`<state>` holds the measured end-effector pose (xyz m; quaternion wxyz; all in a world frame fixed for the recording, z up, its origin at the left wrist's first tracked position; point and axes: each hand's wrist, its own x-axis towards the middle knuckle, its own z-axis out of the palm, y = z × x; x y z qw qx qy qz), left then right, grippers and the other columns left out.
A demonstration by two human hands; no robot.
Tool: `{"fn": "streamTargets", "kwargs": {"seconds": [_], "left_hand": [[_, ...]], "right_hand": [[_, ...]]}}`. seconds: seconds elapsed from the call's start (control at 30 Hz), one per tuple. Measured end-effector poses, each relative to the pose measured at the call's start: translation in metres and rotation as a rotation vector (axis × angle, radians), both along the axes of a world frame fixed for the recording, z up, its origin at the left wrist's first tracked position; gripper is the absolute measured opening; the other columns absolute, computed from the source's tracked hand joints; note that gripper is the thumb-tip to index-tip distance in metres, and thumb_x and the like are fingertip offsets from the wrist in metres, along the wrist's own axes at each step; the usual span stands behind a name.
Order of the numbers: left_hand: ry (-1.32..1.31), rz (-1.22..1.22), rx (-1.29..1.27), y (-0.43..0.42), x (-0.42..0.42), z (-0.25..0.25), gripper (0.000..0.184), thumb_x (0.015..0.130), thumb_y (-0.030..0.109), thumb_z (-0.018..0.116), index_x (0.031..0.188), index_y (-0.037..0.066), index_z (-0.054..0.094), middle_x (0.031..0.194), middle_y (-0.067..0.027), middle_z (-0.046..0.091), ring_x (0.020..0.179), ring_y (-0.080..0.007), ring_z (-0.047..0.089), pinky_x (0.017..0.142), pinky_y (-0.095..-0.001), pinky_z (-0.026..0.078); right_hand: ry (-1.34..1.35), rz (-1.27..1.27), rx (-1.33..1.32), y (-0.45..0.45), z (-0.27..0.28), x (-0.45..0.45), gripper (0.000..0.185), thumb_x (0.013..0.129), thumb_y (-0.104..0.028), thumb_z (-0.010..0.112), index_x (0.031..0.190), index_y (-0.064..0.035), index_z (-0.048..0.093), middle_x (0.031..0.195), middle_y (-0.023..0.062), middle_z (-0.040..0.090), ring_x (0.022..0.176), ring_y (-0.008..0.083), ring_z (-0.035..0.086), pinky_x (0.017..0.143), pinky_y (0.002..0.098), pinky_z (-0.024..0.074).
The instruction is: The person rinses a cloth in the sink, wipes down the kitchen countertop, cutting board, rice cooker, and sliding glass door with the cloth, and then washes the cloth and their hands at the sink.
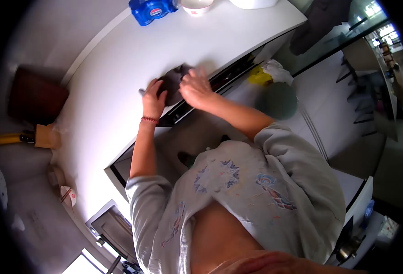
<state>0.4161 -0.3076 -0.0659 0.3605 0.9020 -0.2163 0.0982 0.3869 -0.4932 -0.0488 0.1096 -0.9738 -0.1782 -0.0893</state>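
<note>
A dark grey-brown cloth [172, 86] lies bunched on the white countertop [119, 86], near its front edge. My left hand [153, 101], with a red beaded bracelet on the wrist, grips the left side of the cloth between thumb and fingers. At the opposite side, my right hand [196, 89] has its fingers curled onto the cloth's edge; these fingertips are slightly blurred. A small grey end sticks out to the left of my left hand. Part of the cloth is hidden behind both hands.
Below the counter edge is an open drawer [219, 78] with dark contents. Blue shrink-wrapped cans [152, 10] and a white bowl [197, 6] stand at the back. A knife block [46, 136] is at left; yellow and white bags [261, 75] are at right.
</note>
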Motion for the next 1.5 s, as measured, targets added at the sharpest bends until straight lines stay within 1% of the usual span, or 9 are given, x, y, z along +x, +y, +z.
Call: {"fn": "streamTargets", "kwargs": {"seconds": [0.37, 0.5, 0.63, 0.83, 1.0, 1.13, 1.27, 1.33, 1.5], "left_hand": [[-0.057, -0.274, 0.134, -0.188, 0.065, -0.004, 0.021, 0.069, -0.003, 0.06, 0.089, 0.003, 0.061, 0.096, -0.0138, 0.061, 0.092, -0.0312, 0.058, 0.079, -0.0361, 0.048], [-0.112, -0.213, -0.112, -0.244, 0.108, 0.006, 0.015, 0.07, -0.004, 0.059, 0.082, 0.004, 0.06, 0.089, -0.0129, 0.062, 0.087, -0.0302, 0.059, 0.074, -0.0363, 0.048], [-0.341, -0.25, -0.219, -0.317, 0.167, 0.001, 0.023, 0.073, 0.005, 0.062, 0.095, 0.01, 0.063, 0.101, -0.0111, 0.061, 0.095, -0.031, 0.056, 0.082, -0.0413, 0.045], [-0.149, -0.323, 0.292, -0.33, 0.179, -0.013, 0.045, 0.075, 0.022, 0.064, 0.118, 0.019, 0.053, 0.125, -0.0033, 0.048, 0.12, -0.0257, 0.038, 0.093, -0.0519, 0.028], [-0.081, -0.541, 0.213, -0.284, 0.158, -0.005, 0.031, 0.065, 0.016, 0.064, 0.094, 0.01, 0.054, 0.105, -0.0056, 0.053, 0.106, -0.0256, 0.045, 0.084, -0.0439, 0.033], [-0.077, -0.462, 0.31, -0.266, 0.14, 0.002, 0.022, 0.064, 0.015, 0.063, 0.083, 0.011, 0.053, 0.085, -0.008, 0.055, 0.088, -0.026, 0.051, 0.073, -0.0401, 0.037], [0.216, -0.416, 0.173, -0.26, 0.144, 0.019, 0.025, 0.064, 0.009, 0.063, 0.087, 0.007, 0.055, 0.084, -0.0118, 0.057, 0.084, -0.0286, 0.055, 0.071, -0.0395, 0.043], [0.322, -0.213, -0.231, -0.266, 0.151, 0.044, 0.03, 0.064, 0.0, 0.061, 0.093, 0.003, 0.056, 0.089, -0.0143, 0.059, 0.085, -0.0297, 0.059, 0.072, -0.0362, 0.048], [0.155, -0.111, -0.325, -0.299, 0.174, 0.084, 0.044, 0.063, -0.015, 0.052, 0.101, 0.004, 0.06, 0.1, -0.0124, 0.057, 0.091, -0.0255, 0.059, 0.076, -0.031, 0.049]], "right_hand": [[-0.333, -0.161, 0.356, -0.168, -0.033, 0.03, 0.004, 0.073, -0.008, 0.057, 0.074, -0.0071, 0.06, 0.08, 0.0085, 0.057, 0.082, 0.0303, 0.052, 0.073, 0.0404, 0.0415], [-0.56, -0.237, 0.5, -0.208, -0.008, 0.063, 0.005, 0.074, -0.007, 0.057, 0.078, -0.0037, 0.059, 0.079, 0.0134, 0.056, 0.076, 0.034, 0.052, 0.072, 0.0424, 0.0429], [-0.507, -0.377, 0.274, -0.256, -0.012, 0.111, 0.019, 0.074, -0.007, 0.057, 0.092, 0.0001, 0.055, 0.095, 0.0186, 0.054, 0.089, 0.0364, 0.049, 0.078, 0.0452, 0.0412], [-0.181, -0.362, 0.08, -0.275, -0.023, 0.131, 0.024, 0.068, -0.005, 0.057, 0.089, 0.0035, 0.051, 0.098, 0.0202, 0.051, 0.091, 0.0378, 0.047, 0.08, 0.0443, 0.0405], [0.111, 0.043, 0.455, -0.279, 0.014, 0.116, 0.023, 0.072, -0.006, 0.057, 0.093, -0.0002, 0.059, 0.089, 0.0189, 0.057, 0.084, 0.0338, 0.054, 0.075, 0.0401, 0.0443], [0.446, -0.053, 0.602, -0.298, 0.058, 0.122, 0.024, 0.078, -0.006, 0.059, 0.102, -0.005, 0.063, 0.082, 0.0139, 0.061, 0.07, 0.0218, 0.059, 0.065, 0.0303, 0.0482], [0.307, -0.227, 0.946, -0.338, 0.103, 0.14, 0.019, 0.087, -0.003, 0.05, 0.103, -0.0013, 0.062, 0.073, 0.0021, 0.058, 0.065, 0.0068, 0.052, 0.059, 0.02, 0.0437], [0.052, -0.339, 1.052, -0.36, 0.115, 0.156, 0.018, 0.086, -0.001, 0.051, 0.099, -0.0018, 0.063, 0.075, 0.0014, 0.06, 0.064, 0.007, 0.052, 0.06, 0.0216, 0.0447], [-0.15, -0.279, 1.128, -0.389, 0.123, 0.183, 0.016, 0.086, 0.001, 0.05, 0.097, -0.0007, 0.062, 0.077, 0.0013, 0.058, 0.068, 0.006, 0.052, 0.06, 0.0208, 0.0432]]}}
